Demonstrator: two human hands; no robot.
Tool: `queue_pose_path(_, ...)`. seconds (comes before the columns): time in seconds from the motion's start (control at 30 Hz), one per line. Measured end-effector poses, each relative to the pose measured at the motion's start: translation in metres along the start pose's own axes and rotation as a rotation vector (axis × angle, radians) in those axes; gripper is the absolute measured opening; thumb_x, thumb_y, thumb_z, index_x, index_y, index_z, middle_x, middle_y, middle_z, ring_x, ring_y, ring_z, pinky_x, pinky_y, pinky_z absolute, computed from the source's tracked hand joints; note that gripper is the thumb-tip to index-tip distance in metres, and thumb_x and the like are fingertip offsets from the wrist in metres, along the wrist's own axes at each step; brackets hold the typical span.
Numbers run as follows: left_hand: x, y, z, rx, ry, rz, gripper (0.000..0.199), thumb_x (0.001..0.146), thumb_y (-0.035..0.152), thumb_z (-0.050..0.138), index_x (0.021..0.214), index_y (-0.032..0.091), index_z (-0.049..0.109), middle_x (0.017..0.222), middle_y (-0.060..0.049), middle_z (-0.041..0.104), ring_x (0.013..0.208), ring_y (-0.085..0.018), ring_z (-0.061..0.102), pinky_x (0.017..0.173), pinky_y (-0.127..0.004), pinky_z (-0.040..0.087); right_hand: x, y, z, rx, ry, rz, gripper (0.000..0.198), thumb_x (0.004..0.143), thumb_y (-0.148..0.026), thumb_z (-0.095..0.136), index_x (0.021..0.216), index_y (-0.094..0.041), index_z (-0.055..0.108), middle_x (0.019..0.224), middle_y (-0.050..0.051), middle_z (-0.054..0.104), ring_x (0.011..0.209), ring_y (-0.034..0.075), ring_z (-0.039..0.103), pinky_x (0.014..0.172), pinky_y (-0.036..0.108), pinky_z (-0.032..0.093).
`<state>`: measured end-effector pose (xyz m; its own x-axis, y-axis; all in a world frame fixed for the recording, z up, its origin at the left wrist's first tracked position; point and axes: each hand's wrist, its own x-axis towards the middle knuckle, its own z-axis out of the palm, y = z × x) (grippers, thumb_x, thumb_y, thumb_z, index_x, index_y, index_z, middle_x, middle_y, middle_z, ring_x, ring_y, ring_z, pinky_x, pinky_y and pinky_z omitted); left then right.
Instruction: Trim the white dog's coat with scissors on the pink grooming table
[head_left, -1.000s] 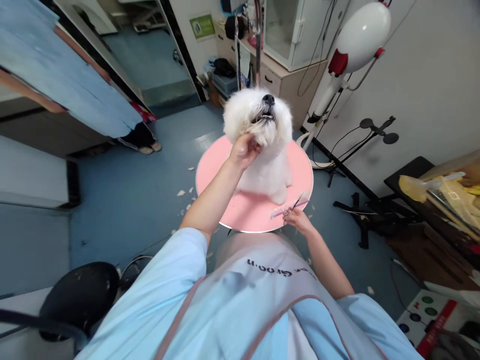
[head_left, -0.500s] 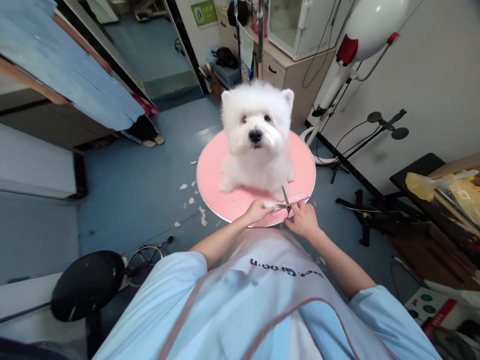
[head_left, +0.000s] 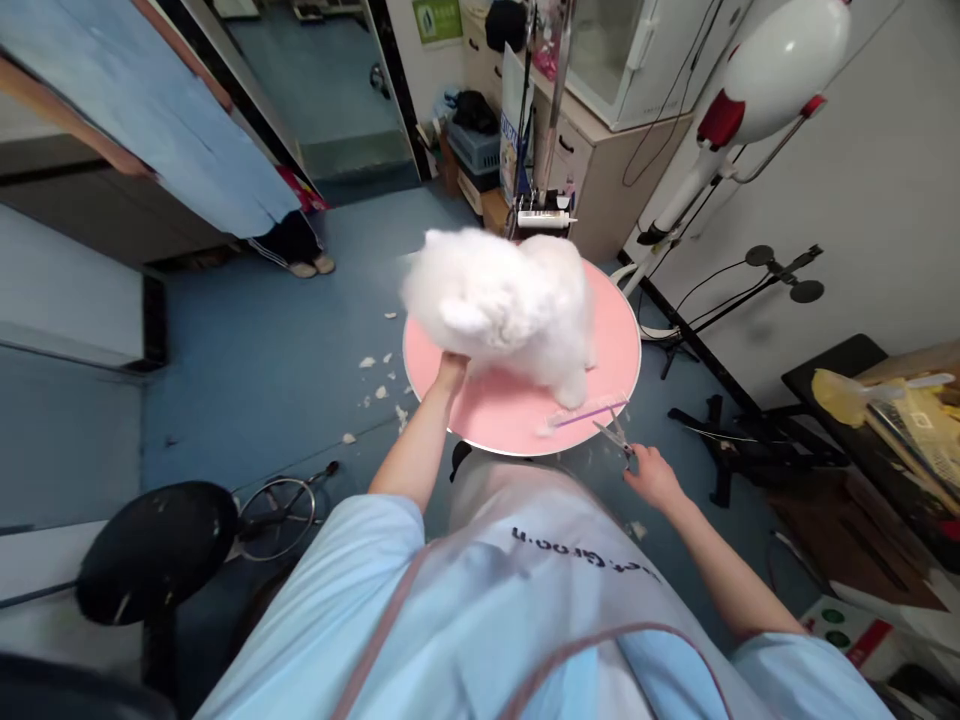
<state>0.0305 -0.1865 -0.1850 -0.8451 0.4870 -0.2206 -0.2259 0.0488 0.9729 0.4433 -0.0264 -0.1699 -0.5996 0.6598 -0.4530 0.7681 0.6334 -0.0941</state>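
Note:
A fluffy white dog (head_left: 517, 300) stands on the round pink grooming table (head_left: 487, 415), its head turned away to the left and blurred. My left hand (head_left: 454, 368) reaches under the dog's head at the left; its fingers are hidden by the fur. Off the table's right front edge, my right hand (head_left: 652, 475) is closed on the handles of scissors (head_left: 619, 438), whose blades are spread and point toward the table. A purple comb (head_left: 589, 412) with thin teeth lies by the table's front right rim, a tuft of white fur at its left end.
Another person in a blue gown (head_left: 195, 150) stands at the upper left. Fur clumps (head_left: 367, 362) dot the floor left of the table. A black stool (head_left: 157, 550) is at the lower left. A white dryer (head_left: 780, 80) on a stand and a phone-holder stand (head_left: 787, 272) are to the right.
The dog has turned from facing me to the left. My left hand has moved from the front rim to beneath its head. My right hand drew back right with the scissors, leaving the comb lying there.

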Motion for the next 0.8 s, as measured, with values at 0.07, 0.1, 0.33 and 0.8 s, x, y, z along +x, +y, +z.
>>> queue_pose_path(0.07, 0.024, 0.007, 0.001, -0.315, 0.166, 0.083, 0.053, 0.07, 0.041, 0.066, 0.118, 0.02, 0.061, 0.128, -0.011, 0.065, 0.121, -0.021, 0.056, 0.102, -0.032, 0.046, 0.001, 0.003, 0.007, 0.105, -0.006, 0.004, 0.041, 0.085, -0.02, 0.06, 0.126, -0.016, 0.06, 0.112, 0.013, 0.062, 0.093, 0.02, 0.06, 0.079, 0.028, 0.041)
queue_pose_path(0.1, 0.033, 0.012, 0.001, -0.444, 0.202, 0.112, 0.055, 0.07, 0.046, 0.066, 0.118, 0.019, 0.061, 0.129, -0.012, 0.065, 0.12, -0.021, 0.057, 0.101, -0.032, 0.047, 0.001, 0.003, 0.01, 0.149, -0.003, -0.002, 0.042, 0.084, -0.019, 0.06, 0.125, -0.015, 0.06, 0.109, 0.011, 0.063, 0.092, 0.02, 0.06, 0.078, 0.027, 0.041)
queue_pose_path(0.33, 0.057, 0.093, -0.013, -0.474, 0.298, 0.486, 0.036, 0.066, 0.051, 0.076, 0.07, 0.019, 0.059, 0.076, -0.003, 0.063, 0.075, -0.015, 0.057, 0.077, -0.028, 0.049, -0.004, -0.006, 0.024, 0.354, 0.06, 0.003, 0.037, 0.073, -0.019, 0.057, 0.107, -0.016, 0.069, 0.085, 0.005, 0.062, 0.08, 0.02, 0.06, 0.075, 0.029, 0.046)
queue_pose_path(0.8, 0.074, 0.191, 0.068, 0.087, -0.402, 0.705, 0.061, 0.081, 0.044, 0.074, 0.05, 0.016, 0.03, 0.05, 0.004, 0.024, 0.048, -0.005, 0.024, 0.048, -0.023, 0.018, 0.012, -0.156, 0.037, 1.034, 0.129, 0.058, 0.027, 0.073, -0.03, 0.063, 0.099, -0.021, 0.065, 0.09, 0.004, 0.074, 0.082, 0.02, 0.07, 0.076, 0.03, 0.051)
